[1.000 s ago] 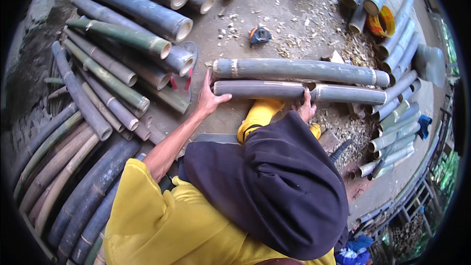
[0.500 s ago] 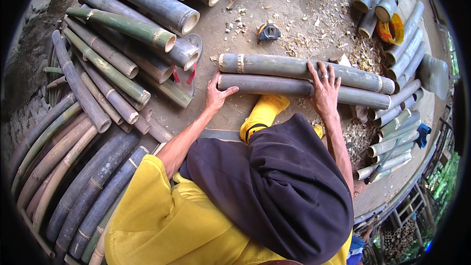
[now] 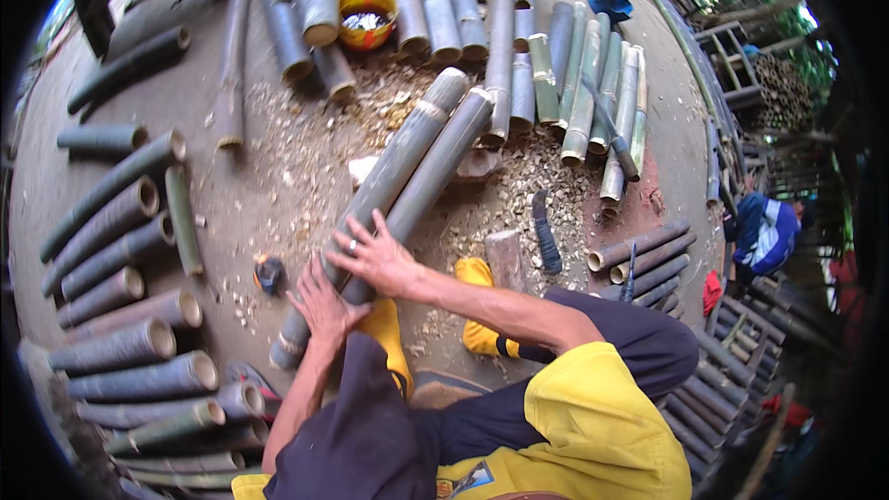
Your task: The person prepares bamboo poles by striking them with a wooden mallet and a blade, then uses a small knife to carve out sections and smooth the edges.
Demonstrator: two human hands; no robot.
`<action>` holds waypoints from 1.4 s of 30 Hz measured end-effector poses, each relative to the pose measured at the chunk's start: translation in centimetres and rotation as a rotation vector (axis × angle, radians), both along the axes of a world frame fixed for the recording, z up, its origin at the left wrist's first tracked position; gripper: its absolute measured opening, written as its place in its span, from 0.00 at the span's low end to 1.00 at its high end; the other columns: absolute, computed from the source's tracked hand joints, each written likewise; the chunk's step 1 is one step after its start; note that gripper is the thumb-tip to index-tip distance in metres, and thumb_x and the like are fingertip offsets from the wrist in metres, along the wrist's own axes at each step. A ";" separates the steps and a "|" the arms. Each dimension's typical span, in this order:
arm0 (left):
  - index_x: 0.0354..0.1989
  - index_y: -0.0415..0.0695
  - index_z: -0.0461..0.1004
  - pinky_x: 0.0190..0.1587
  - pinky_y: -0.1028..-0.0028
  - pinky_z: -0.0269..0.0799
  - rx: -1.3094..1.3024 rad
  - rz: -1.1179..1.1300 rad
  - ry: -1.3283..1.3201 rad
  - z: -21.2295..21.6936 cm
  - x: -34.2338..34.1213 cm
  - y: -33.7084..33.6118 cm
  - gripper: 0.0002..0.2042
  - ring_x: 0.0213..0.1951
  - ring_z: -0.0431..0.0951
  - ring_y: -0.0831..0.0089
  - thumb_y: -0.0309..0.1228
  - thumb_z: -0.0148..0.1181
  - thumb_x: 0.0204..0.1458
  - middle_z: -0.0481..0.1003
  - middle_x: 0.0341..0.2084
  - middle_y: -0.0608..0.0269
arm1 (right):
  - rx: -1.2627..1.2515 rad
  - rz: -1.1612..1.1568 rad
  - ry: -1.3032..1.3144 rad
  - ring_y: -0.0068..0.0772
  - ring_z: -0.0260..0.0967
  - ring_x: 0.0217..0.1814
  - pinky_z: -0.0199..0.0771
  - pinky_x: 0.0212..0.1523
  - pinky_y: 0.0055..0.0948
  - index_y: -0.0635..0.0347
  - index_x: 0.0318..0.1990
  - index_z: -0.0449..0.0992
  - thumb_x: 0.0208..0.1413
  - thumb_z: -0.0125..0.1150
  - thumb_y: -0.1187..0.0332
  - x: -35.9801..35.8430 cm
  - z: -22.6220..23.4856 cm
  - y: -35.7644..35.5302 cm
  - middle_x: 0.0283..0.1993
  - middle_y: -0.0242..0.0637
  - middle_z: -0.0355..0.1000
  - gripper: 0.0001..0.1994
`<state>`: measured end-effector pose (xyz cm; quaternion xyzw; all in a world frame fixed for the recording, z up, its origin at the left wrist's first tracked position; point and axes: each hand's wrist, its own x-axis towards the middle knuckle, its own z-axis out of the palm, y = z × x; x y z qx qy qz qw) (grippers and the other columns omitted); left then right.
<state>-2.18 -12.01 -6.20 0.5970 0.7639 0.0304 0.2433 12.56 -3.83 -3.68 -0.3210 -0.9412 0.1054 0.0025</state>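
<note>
Pair of long, grey-green bamboo poles (image 3: pixel 401 159) lay side by side on brown ground (image 3: pixel 211 204), beneath both hands.

The right hand (image 3: pixel 385 264) was spread across them; the left hand (image 3: pixel 326 308) pressed beside it, towards the lower ends — neither visibly clamped. Poles judged stiff, fairly heavy, liable to roll; best held near both ends. Pale wood chips (image 3: pixel 556 193) were scattered alongside.

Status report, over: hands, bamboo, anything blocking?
Left hand, right hand: spread on two long grey bamboo poles. Poles side by side. Nothing obviously blocking; pale wood chips, black-and-orange tape measure nearby.
</note>
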 end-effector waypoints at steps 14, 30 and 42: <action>0.63 0.34 0.47 0.57 0.52 0.53 0.212 -0.176 0.077 -1.5 -0.9 -1.1 0.64 0.55 0.59 0.45 0.66 0.66 0.17 0.58 0.55 0.42 | -0.107 -0.798 0.761 0.44 0.67 0.55 0.63 0.60 0.38 0.60 0.55 0.68 0.40 0.70 0.63 19.7 -0.7 20.0 0.53 0.43 0.70 0.32; 0.64 0.37 0.44 0.63 0.55 0.48 0.051 -0.009 0.033 1.2 1.3 -0.2 0.64 0.59 0.54 0.46 0.39 0.77 0.11 0.55 0.58 0.42 | -0.440 -0.853 1.106 0.33 0.68 0.55 0.65 0.58 0.31 0.65 0.53 0.71 0.36 0.75 0.62 20.7 -2.3 20.7 0.51 0.42 0.72 0.34; 0.65 0.38 0.44 0.61 0.54 0.50 0.166 -0.076 0.127 -1.5 0.2 -1.0 0.67 0.60 0.55 0.50 0.46 0.76 0.07 0.55 0.58 0.45 | -0.017 -0.951 1.017 0.33 0.69 0.52 0.68 0.54 0.26 0.64 0.52 0.71 0.45 0.68 0.65 21.0 -0.7 19.0 0.49 0.42 0.73 0.25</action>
